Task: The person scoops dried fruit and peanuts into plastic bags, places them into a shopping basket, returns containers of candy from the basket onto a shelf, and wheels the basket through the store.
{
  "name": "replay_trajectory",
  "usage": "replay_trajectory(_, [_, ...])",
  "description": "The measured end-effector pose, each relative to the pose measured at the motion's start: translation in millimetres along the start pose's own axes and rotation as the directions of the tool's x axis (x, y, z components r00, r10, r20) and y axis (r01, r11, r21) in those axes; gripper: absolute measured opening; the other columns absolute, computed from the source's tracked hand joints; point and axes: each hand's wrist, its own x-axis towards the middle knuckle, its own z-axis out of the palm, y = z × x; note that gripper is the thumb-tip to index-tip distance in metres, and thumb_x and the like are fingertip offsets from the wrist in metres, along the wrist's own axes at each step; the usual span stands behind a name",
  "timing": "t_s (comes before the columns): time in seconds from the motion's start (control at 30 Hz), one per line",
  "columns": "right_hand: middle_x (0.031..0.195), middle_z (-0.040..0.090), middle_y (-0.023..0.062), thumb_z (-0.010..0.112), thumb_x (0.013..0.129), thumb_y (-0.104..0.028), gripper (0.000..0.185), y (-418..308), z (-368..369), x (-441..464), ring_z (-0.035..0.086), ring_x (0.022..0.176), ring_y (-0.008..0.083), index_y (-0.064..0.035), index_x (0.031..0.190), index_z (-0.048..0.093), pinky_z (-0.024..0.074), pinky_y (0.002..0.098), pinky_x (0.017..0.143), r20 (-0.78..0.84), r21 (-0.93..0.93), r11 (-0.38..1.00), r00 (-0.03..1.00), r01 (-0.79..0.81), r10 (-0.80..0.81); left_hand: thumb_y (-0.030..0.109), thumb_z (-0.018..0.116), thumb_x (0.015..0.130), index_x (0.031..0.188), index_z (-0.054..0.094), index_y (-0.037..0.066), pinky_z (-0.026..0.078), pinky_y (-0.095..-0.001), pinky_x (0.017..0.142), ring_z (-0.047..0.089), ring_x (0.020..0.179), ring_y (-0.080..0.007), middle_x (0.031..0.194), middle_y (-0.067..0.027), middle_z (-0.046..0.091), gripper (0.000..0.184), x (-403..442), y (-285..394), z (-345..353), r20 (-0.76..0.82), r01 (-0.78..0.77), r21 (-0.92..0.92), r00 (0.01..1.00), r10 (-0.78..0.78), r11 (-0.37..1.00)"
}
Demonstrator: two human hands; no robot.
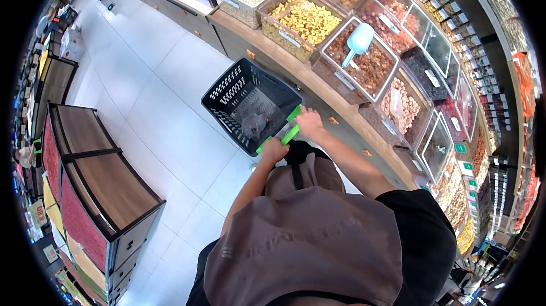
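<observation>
A black shopping basket (219, 101) with slotted walls is in front of my body, over the tiled floor. My left hand (274, 150) is closed around the lower part of its green handle (290, 134). Further up the same handle, my right hand (310, 122) also has its fingers wrapped round it. Inside the basket lies a small clear plastic bag (253, 126) with something dark in it that I cannot make out.
Bulk-food bins line the wooden counter on the right, with yellow wrapped pieces (304, 19) in one. A light-blue scoop (359, 42) rests on a bin of brown dried fruit (369, 70). A wooden display stand (116, 175) is on the left. White floor tiles (165, 118) run between.
</observation>
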Motion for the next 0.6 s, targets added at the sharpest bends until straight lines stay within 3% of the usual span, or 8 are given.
replay_trajectory(0.13, [0.112,0.062,0.0183,0.070,0.072,-0.018,0.026,2,-13,29,0.065,0.098,0.0328,-0.0061,0.094,0.075,0.0497,0.0407,0.083,0.045,-0.054,0.992,0.992,0.118,-0.115,0.027,0.064,0.073,0.094,0.070,-0.002,0.052,-0.0507,0.086,0.066,0.093,-0.0446,0.093,-0.0287,0.068,0.036,17,-5,-3,-0.052,0.053,-0.002,0.997,-0.053,0.999])
replay_trajectory(0.2, [0.107,0.066,0.0174,0.070,0.071,-0.018,0.023,2,-13,45,0.067,0.092,0.0322,-0.0079,0.091,0.076,0.0520,0.0388,0.075,0.014,-0.113,0.981,0.988,0.157,-0.156,0.023,0.061,0.072,0.088,0.071,0.000,0.055,-0.0504,0.081,0.068,0.085,-0.0429,0.086,-0.0269,0.069,0.030,25,-4,-7,-0.148,0.083,0.001,0.986,-0.082,0.997])
replay_trajectory(0.3, [0.097,0.071,0.0158,0.069,0.072,-0.019,0.019,7,-4,71,0.071,0.078,0.0306,-0.0087,0.085,0.077,0.0541,0.0414,0.057,-0.146,-0.077,0.960,0.949,0.269,-0.278,0.016,0.059,0.075,0.095,0.070,0.002,0.054,-0.0506,0.083,0.068,0.092,-0.0423,0.095,-0.0263,0.069,0.026,35,12,-21,-0.178,0.252,-0.013,0.952,-0.251,0.968])
replay_trajectory(0.33, [0.097,0.071,0.0158,0.069,0.072,-0.019,0.019,7,-3,82,0.071,0.078,0.0306,-0.0087,0.085,0.077,0.0541,0.0414,0.057,-0.149,-0.083,0.958,0.947,0.274,-0.283,0.013,0.059,0.077,0.097,0.069,0.002,0.053,-0.0501,0.085,0.067,0.096,-0.0419,0.100,-0.0258,0.068,0.025,38,11,-19,-0.208,0.337,-0.034,0.918,-0.336,0.941])
replay_trajectory(0.4, [0.097,0.071,0.0170,0.067,0.074,-0.017,0.018,1,-6,103,0.072,0.078,0.0305,-0.0077,0.086,0.078,0.0552,0.0435,0.053,0.000,-0.152,0.915,0.926,0.374,-0.378,0.009,0.059,0.079,0.099,0.069,0.003,0.052,-0.0491,0.088,0.063,0.104,-0.0419,0.107,-0.0243,0.065,0.024,47,-1,-17,-0.304,0.289,0.017,0.914,-0.270,0.957])
replay_trajectory(0.43, [0.097,0.071,0.0170,0.067,0.074,-0.017,0.018,-2,-7,112,0.072,0.078,0.0305,-0.0077,0.086,0.078,0.0552,0.0435,0.053,-0.002,-0.160,0.914,0.925,0.374,-0.379,0.006,0.059,0.078,0.100,0.068,0.001,0.051,-0.0481,0.090,0.061,0.108,-0.0413,0.110,-0.0242,0.062,0.024,53,-4,-22,-0.259,0.344,-0.013,0.906,-0.335,0.939])
replay_trajectory(0.53, [0.093,0.072,0.0169,0.065,0.075,-0.015,0.018,-14,-21,138,0.072,0.079,0.0294,-0.0071,0.086,0.078,0.0559,0.0439,0.048,-0.030,-0.142,0.937,0.945,0.318,-0.326,0.006,0.060,0.078,0.099,0.069,-0.001,0.052,-0.0486,0.088,0.062,0.104,-0.0409,0.106,-0.0253,0.063,0.024,67,-8,-41,-0.294,0.343,0.012,0.899,-0.325,0.939])
replay_trajectory(0.6, [0.089,0.072,0.0166,0.065,0.076,-0.014,0.018,-16,-30,150,0.072,0.076,0.0290,-0.0068,0.086,0.078,0.0564,0.0446,0.045,0.008,-0.147,0.896,0.906,0.419,-0.422,0.008,0.061,0.078,0.097,0.069,-0.002,0.053,-0.0490,0.086,0.065,0.099,-0.0418,0.102,-0.0266,0.066,0.023,79,-8,-58,-0.268,0.353,0.027,0.904,-0.333,0.935])
